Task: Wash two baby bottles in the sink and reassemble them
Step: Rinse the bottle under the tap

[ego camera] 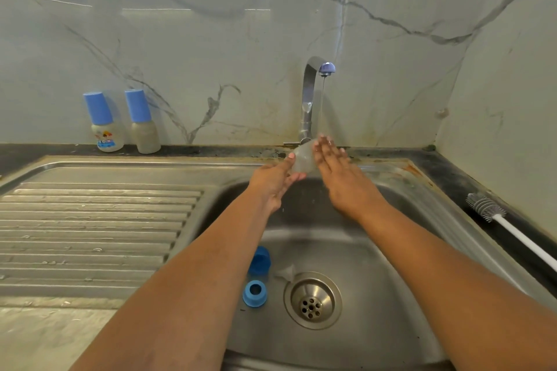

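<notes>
Clear bottle (pixel 303 158) under tap stream, left hand (pixel 275 182) gripping it, right hand (pixel 337 169) fingers straight against it

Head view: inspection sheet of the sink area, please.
Surface: steel sink, ribbed drainboard to its left.
Job's things: clear bottle body under running tap; blue cap, blue ring, clear teat in basin; two capped bottles at wall.
Clutter: bottle brush on right counter.
Grippers: left hand holds body; right hand flat against it.
Cables: nothing seen.
Surroundings: marble-look wall.
</notes>
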The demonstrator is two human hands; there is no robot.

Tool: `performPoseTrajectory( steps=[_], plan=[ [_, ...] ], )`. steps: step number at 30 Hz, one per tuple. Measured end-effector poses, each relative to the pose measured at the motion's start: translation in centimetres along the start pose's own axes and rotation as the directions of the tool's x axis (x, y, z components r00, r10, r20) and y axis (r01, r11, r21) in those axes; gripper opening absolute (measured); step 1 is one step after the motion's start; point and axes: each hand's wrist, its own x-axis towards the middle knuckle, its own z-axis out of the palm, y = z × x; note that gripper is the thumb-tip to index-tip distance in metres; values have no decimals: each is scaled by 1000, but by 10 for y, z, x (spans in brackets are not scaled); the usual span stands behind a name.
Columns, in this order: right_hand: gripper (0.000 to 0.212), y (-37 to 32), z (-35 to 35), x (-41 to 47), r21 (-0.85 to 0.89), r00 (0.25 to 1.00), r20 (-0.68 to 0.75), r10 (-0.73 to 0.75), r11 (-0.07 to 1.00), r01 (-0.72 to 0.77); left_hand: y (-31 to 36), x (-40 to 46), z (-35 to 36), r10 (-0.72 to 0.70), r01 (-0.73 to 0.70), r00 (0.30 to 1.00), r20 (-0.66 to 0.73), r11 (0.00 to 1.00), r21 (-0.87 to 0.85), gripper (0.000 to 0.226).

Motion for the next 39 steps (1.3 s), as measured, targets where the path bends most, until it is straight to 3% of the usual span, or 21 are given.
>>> performPoseTrajectory(
  steps=[3,7,9,14,19,24,29,32,35,39],
  plan=[
    [75,1,-1,-3,32,994,-31,102,994,-101,-4,-6,9,-54,54,999,5,998,15,44],
    [75,-17,-1,1,107,997,33,-74,992,70,-11,-3,9,-28,27,999,-19,999,-29,40],
    [78,-11,-2,4,112,996,41,-86,990,81,-14,-2,10,-12,12,999,-38,1000,-13,36],
    [64,-1,-1,0,197,991,18,131,972,-132,-27,-3,24,45,-35,996,-72,990,139,21],
    [67,-8,2,3,250,994,84,-70,967,47,-26,0,14,82,-68,991,-110,989,131,17],
    [63,9,0,-4,281,986,9,165,946,-160,-25,-2,14,205,-177,977,-57,931,319,20],
    [62,-12,3,6,296,996,70,-50,955,27,-27,-4,10,231,-189,971,-67,906,380,21],
    [67,4,11,2,336,994,38,99,936,-106,-25,-5,7,313,-267,950,-16,837,477,29],
    [73,19,15,-10,302,957,141,255,909,-287,-28,-7,6,384,-351,920,76,724,593,30],
    [69,7,8,2,472,893,127,432,765,-437,-38,-6,9,315,-328,942,116,794,511,29]
  ],
)
